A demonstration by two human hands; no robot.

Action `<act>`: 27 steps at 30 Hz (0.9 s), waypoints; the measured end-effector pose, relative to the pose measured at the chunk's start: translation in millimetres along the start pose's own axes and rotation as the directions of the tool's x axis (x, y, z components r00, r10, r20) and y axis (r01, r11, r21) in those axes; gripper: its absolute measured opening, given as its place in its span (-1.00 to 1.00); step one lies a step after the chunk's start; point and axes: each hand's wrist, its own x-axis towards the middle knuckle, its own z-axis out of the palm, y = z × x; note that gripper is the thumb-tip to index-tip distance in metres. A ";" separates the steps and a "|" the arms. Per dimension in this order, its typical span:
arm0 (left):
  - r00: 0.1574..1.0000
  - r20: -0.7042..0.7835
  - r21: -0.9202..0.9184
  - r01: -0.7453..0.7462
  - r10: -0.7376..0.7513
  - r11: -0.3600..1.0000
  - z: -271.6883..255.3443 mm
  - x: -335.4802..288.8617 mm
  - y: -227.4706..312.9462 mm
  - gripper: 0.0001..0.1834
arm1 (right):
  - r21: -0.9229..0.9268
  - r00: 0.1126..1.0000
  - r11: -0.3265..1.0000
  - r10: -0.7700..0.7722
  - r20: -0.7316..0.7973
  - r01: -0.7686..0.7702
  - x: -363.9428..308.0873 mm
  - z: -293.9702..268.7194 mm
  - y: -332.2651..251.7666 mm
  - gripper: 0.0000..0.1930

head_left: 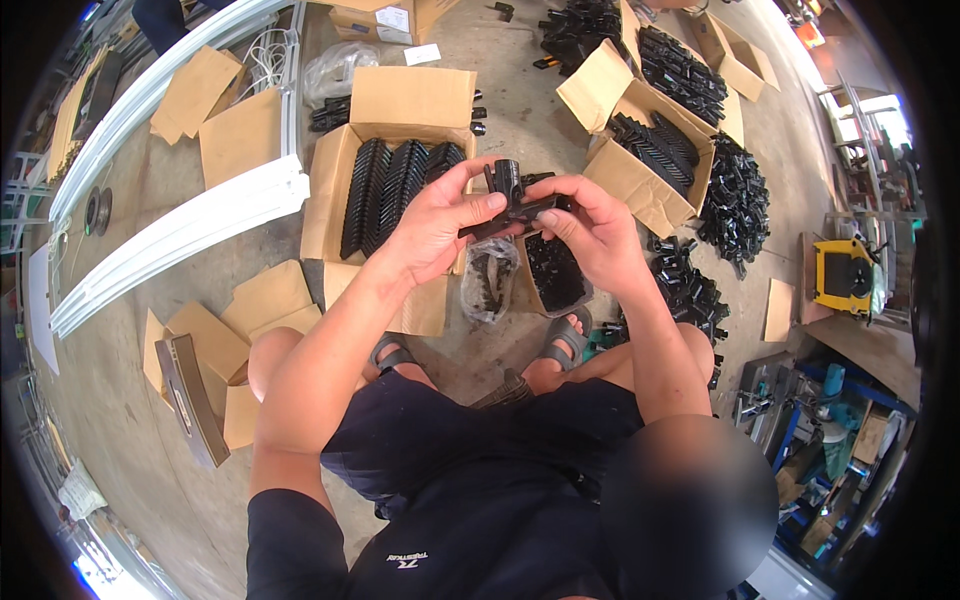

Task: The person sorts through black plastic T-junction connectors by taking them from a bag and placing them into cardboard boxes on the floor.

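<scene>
Between my two hands is a black bracket-like part point(508, 180) with a short round tube standing up from a flat, longer piece. My left hand point(440, 215) grips it at the tube side, thumb laid across it. From the other side my right hand point(595, 222) pinches the flat end between thumb and fingers. Just beyond my left hand stands an open cardboard box point(335, 190) with rows of similar black parts. Below the held part lie a clear plastic bag point(488, 305) of small dark pieces and a small box of black bits point(558, 270).
Another open box point(650, 205) of black parts stands at the right, beside loose heaps of black parts point(735, 200). Long white profiles point(190, 240) lie at the left. Flattened cardboard point(250, 310) sits near my left knee. A yellow machine point(842, 275) stands far right.
</scene>
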 end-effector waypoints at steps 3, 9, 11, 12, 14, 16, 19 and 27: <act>0.999 0.014 0.017 0.049 -0.049 0.999 -1.5 -1.3 0.8 -0.30 | 0.058 0.999 0.998 0.026 -0.039 -0.024 1.1 -5.0 7.1 -0.78; 0.999 -0.018 -0.005 0.048 -0.049 0.999 -3.9 3.6 -5.4 -0.28 | -0.128 0.991 0.988 -0.094 -0.091 0.082 -0.1 -2.4 7.4 -0.80; 0.999 -0.018 0.008 0.048 -0.048 0.999 -4.6 3.6 -5.5 -0.30 | -0.138 0.984 0.981 -0.150 -0.101 0.135 0.4 -0.6 8.3 -0.82; 0.999 -0.014 0.020 0.050 -0.050 0.999 -4.7 3.8 -6.0 -0.31 | -0.139 0.984 0.981 -0.149 -0.100 0.135 0.6 -2.6 7.8 -0.82; 1.000 -0.015 0.004 0.023 -0.023 1.000 -4.0 4.1 -9.0 -0.34 | -0.165 0.999 0.986 -0.033 -0.034 0.027 0.7 -8.1 5.6 -0.75; 1.000 -0.020 -0.006 -0.006 0.006 1.000 -0.9 2.3 -10.3 -0.37 | -0.038 0.997 0.998 -0.055 -0.059 0.053 3.5 1.3 3.1 -0.67; 0.990 -0.113 -0.179 -0.099 0.080 0.979 8.5 1.1 -12.4 -0.38 | 0.069 0.982 0.991 -0.104 -0.156 0.116 5.9 10.7 19.1 -0.50; 0.933 -0.234 -0.114 -0.304 0.272 0.946 22.4 5.2 -18.3 -0.72 | 0.232 0.978 0.969 -0.041 -0.205 0.089 13.9 45.8 39.4 -0.44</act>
